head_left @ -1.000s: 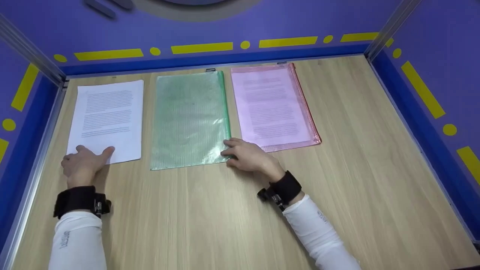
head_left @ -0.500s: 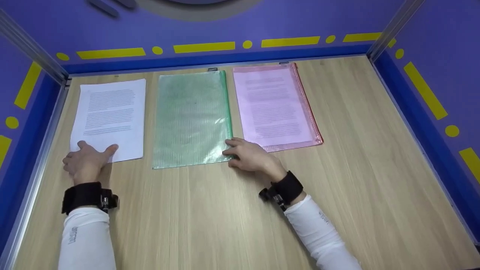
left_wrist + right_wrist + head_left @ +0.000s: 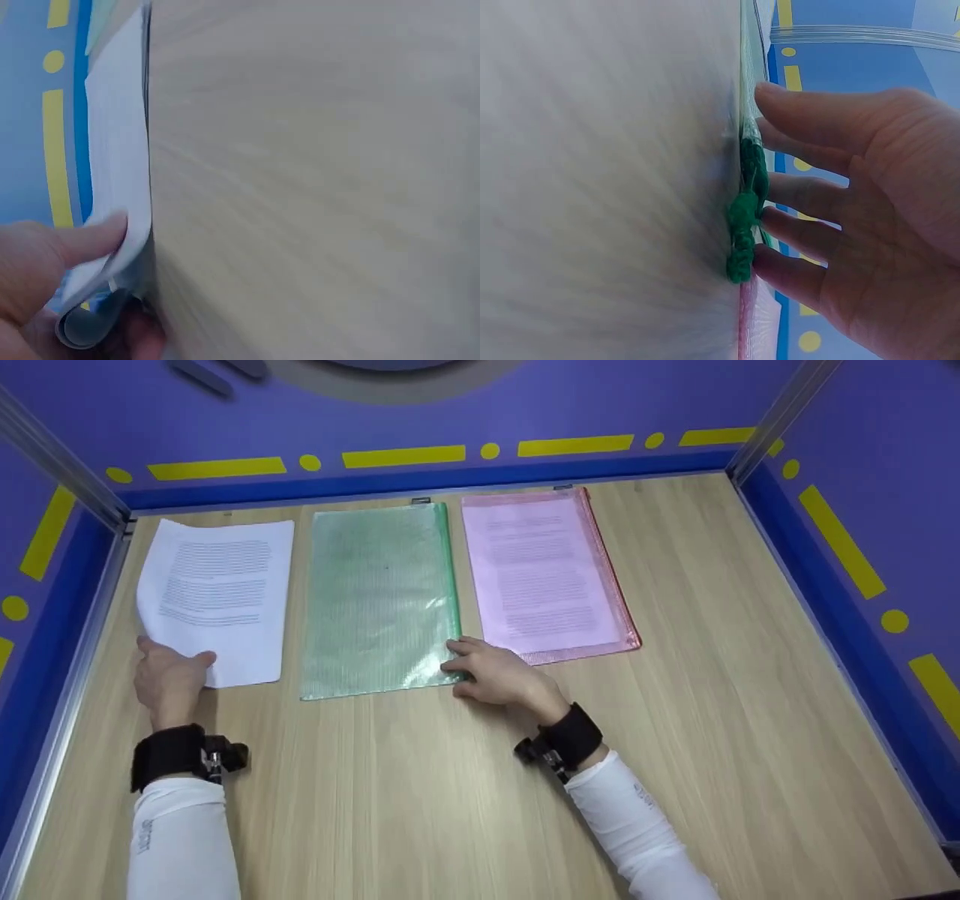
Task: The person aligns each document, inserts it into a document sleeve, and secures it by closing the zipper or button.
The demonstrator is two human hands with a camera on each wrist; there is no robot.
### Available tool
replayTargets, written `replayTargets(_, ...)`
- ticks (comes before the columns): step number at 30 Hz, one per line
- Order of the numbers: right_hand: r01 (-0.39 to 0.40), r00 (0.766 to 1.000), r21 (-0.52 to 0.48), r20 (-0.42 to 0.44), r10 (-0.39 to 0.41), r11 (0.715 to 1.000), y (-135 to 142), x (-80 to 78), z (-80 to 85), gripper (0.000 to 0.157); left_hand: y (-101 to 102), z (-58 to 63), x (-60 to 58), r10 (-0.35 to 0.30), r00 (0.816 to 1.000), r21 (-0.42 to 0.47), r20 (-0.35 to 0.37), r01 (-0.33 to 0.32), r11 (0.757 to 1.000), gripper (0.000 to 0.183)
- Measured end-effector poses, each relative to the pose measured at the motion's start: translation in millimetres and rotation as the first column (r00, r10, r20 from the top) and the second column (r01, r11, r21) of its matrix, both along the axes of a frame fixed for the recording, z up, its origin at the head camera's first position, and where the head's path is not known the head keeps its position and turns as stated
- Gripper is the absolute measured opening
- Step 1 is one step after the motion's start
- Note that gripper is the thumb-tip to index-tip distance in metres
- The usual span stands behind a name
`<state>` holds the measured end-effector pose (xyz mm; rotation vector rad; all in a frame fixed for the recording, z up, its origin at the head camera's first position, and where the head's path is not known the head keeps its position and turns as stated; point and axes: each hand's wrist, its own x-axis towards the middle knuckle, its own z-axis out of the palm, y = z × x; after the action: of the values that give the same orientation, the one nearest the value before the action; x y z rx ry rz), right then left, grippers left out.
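Note:
A sheaf of printed paper lies on the left of the table, its left side lifted and bowed upward. My left hand grips its lower left corner, thumb on top. In the left wrist view the paper's edge curls over between thumb and fingers. Beside the sheaf lies a green zip document pouch, flat, its zipper along the right side. My right hand rests with outstretched fingertips on the pouch's lower right corner. Its fingers reach the green zipper end in the right wrist view.
A pink zip document pouch with printed paper inside lies right of the green one. Purple panels with yellow marks wall the wooden table at the back and both sides.
My left hand has drawn inward and lifted the sheaf's left side, which lay flat before. The right hand and both pouches have stayed in place.

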<state>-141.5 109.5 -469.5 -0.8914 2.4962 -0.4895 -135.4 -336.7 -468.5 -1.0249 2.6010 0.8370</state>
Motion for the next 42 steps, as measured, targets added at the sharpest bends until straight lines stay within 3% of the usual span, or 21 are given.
replayTargets(4,0.0,1.0,0.0,0.007,0.0,1.0,1,-0.9,1.3,0.047,-2,-2.5,1.1,0.064,0.996,0.085,-0.054,-0.06,0.995,0.07)
replayTargets(7,0.0,1.0,0.001,0.008,0.0,1.0,1,-0.7,1.8,0.047,-1,-1.3,2.9,0.083,0.993,0.164,-0.087,-0.068,0.984,0.065)
replayTargets(9,-0.001,1.0,-0.001,0.009,0.001,1.0,1,-0.8,1.8,0.047,1,0.9,3.4,0.129,0.986,0.281,-0.106,-0.095,0.955,0.064)
replayTargets(13,-0.003,1.0,0.0,0.014,0.003,1.0,-1,-0.4,0.7,0.047,6,7.3,3.6,0.241,0.963,0.481,-0.122,-0.155,0.863,0.059)
replayTargets(16,0.001,1.0,0.001,0.017,-0.001,1.0,-1,0.3,-0.4,0.048,12,11.8,5.0,0.303,0.942,0.537,-0.148,-0.181,0.824,0.057)
replayTargets(18,0.002,1.0,-0.002,0.024,-0.002,1.0,-2,0.5,-1.1,0.048,16,13.9,8.0,0.356,0.919,0.565,-0.173,-0.203,0.799,0.054)
replayTargets(22,-0.001,0.999,0.0,0.036,0.001,1.0,-3,0.6,-1.4,0.049,25,19.5,16.1,0.492,0.843,0.662,-0.218,-0.243,0.709,0.05)
replayTargets(25,-0.009,0.999,0.002,0.033,0.009,1.0,-2,0.6,-0.8,0.049,32,25.1,20.6,0.555,0.79,0.702,-0.26,-0.24,0.671,0.048)
replayTargets(29,-0.023,1.0,-0.007,0.015,0.023,1.0,-2,0.8,0.1,0.047,41,32.3,24.1,0.593,0.73,0.703,-0.34,-0.222,0.676,0.047)
replayTargets(32,-0.022,1.0,-0.012,0.007,0.022,1.0,-2,1.5,0.7,0.046,51,37.0,24.7,0.586,0.712,0.687,-0.386,-0.202,0.698,0.047)
replayTargets(34,-0.018,1.0,-0.006,0.005,0.018,1.0,-2,1.7,0.7,0.046,58,39.2,23.8,0.566,0.717,0.673,-0.408,-0.182,0.716,0.047)
replayTargets(37,-0.01,1.0,0.002,-0.004,0.01,1.0,-4,1.6,0.3,0.045,72,40.2,20.9,0.522,0.74,0.656,-0.425,-0.146,0.741,0.046)
replayTargets(42,-0.011,1.0,0.009,-0.026,0.011,1.0,-6,1.7,-0.9,0.044,99,37.3,15.8,0.4,0.804,0.574,-0.44,-0.091,0.814,0.047)
